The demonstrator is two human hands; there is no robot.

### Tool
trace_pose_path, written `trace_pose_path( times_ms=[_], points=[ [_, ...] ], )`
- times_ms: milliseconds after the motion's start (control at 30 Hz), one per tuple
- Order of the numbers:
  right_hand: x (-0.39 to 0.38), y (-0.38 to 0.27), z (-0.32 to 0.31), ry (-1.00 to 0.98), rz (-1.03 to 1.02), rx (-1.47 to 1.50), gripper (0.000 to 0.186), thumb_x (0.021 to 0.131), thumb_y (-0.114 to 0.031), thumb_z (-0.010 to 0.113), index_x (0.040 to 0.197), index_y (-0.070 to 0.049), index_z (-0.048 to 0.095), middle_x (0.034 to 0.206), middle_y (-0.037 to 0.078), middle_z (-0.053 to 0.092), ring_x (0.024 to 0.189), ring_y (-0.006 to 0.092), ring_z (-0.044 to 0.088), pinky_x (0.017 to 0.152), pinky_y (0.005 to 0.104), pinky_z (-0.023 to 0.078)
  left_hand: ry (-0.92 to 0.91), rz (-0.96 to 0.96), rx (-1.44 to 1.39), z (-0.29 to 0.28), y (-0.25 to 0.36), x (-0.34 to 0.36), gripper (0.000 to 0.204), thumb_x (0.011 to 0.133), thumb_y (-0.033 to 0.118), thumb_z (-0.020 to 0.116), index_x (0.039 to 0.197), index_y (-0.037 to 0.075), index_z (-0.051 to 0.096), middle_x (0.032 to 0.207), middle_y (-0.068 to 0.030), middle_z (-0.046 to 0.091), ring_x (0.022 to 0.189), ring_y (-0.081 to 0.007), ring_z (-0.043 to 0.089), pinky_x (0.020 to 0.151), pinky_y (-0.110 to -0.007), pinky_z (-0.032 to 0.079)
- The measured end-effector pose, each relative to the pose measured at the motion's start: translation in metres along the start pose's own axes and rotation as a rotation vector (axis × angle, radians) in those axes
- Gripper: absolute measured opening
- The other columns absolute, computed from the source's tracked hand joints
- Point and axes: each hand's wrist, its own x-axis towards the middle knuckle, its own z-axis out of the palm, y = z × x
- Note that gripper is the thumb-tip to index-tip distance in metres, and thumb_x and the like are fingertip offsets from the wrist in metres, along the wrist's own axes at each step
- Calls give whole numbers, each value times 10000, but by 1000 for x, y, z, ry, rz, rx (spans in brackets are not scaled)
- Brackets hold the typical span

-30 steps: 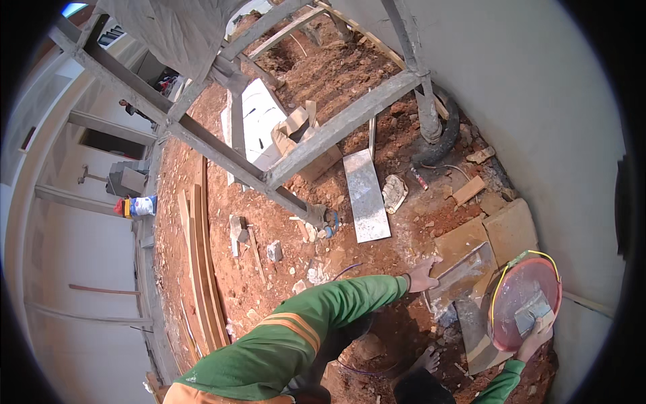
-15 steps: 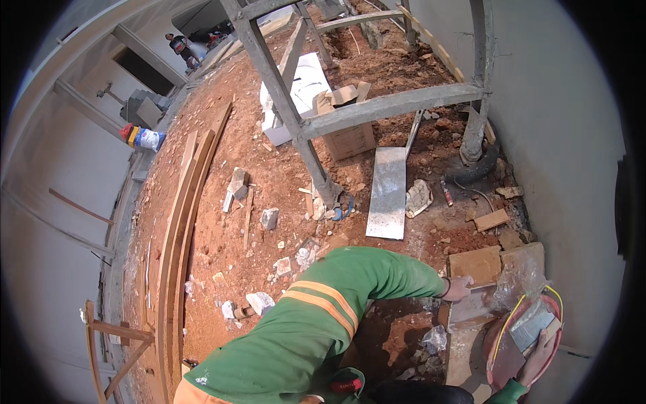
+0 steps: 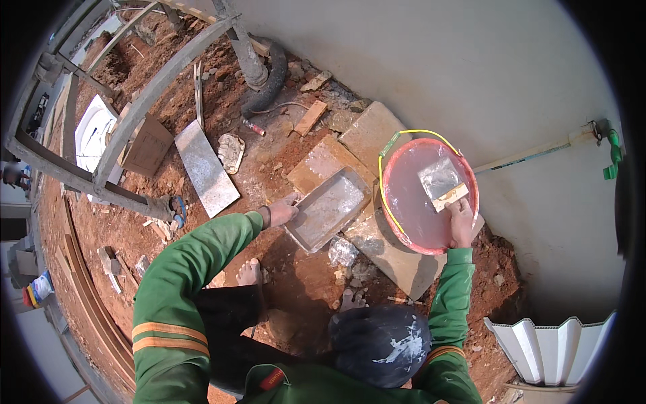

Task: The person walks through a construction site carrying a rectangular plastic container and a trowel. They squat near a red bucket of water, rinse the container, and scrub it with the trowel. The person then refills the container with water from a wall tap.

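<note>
My left hand point(image 3: 282, 211) grips the near left edge of a shallow rectangular tray point(image 3: 315, 224), which has pale wet residue inside. The tray sits tilted above stone slabs. In my right hand point(image 3: 461, 223) is a wide, flat scraper point(image 3: 439, 176) with a shiny blade and a light wooden grip, held over a round red bucket point(image 3: 402, 233). Greyish, murky liquid fills much of the bucket. Its yellow wire handle with a green grip lies against the left side of the rim.
Stone slabs point(image 3: 393, 259) lie under the bucket. A grey wall point(image 3: 531, 87) runs along the right, with a green tap point(image 3: 612, 155). Corrugated white sheet point(image 3: 548, 350) stands at lower right. A metal plate point(image 3: 205, 168), a cardboard box point(image 3: 146, 146) and a timber frame point(image 3: 151, 87) are at left.
My view has swung right and down toward the bucket. The tray, mostly hidden under plastic before, is now plainly seen in my left hand. My right hand still holds the scraper over the bucket.
</note>
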Motion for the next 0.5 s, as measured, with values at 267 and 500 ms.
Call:
trace_pose_path(
  times_ms=[267,500],
  points=[
    [-9,-55,48,-391,90,-535,382,982,-328,540,871,28,624,798,105,652,689,136,632,589,276,489,196,197,116,-15,-97,12,497,824,137,519,1317,103,465,1121,-201,632,1073,-329,605,913,-434,465],
    [-100,-101,159,-778,49,152,243,967,-223,574,999,15,608,880,91,659,768,155,648,660,260,522,197,252,199,1,-55,-12,483,805,83,510,1286,86,468,1120,-235,619,1102,-386,587,949,-454,454]
  ],
)
